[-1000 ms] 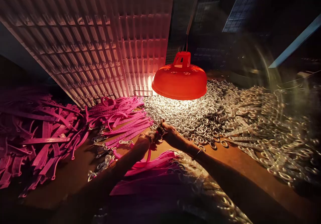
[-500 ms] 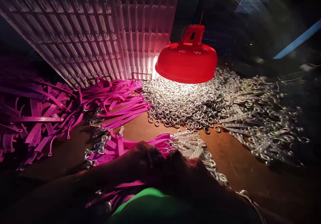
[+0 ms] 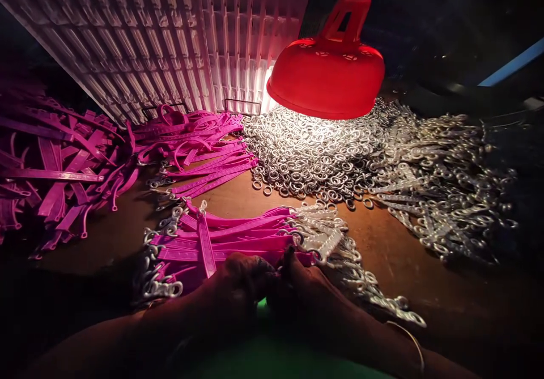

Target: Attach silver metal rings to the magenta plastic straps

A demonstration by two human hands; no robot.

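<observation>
Both hands sit at the near edge of the pink strap bundle [image 3: 229,240], fingers curled together in shadow; left hand [image 3: 236,285] and right hand [image 3: 304,288] touch each other and press against the bundle's near side; grip of each looks clenched around something small between them, but cannot tell what, too dark; thin bangle [image 3: 414,339] on the right wrist; green patch [image 3: 263,359] just nearer than the hands.

Strap bundle lies flat on the brown surface [image 3: 395,251], straps running left-right, one strap crossing over them; metal clips [image 3: 155,271] at the bundle's left ends, pale plastic fittings [image 3: 335,243] at its right ends, trailing off nearer-right of the bundle.

Beyond the bundle: a second small stack of pink straps [image 3: 212,172] with clips; left of the bundle, well apart, a big loose heap of pink straps [image 3: 55,164].

Beyond-right of the bundle: a wide pile of silver rings [image 3: 310,158], brightly lit; further right of the bundle, a pile of pale clasp parts [image 3: 442,186].

Red lamp shade [image 3: 327,79] hangs over the ring pile; behind the bundle, a ribbed white panel [image 3: 170,45] leans up at the back.
</observation>
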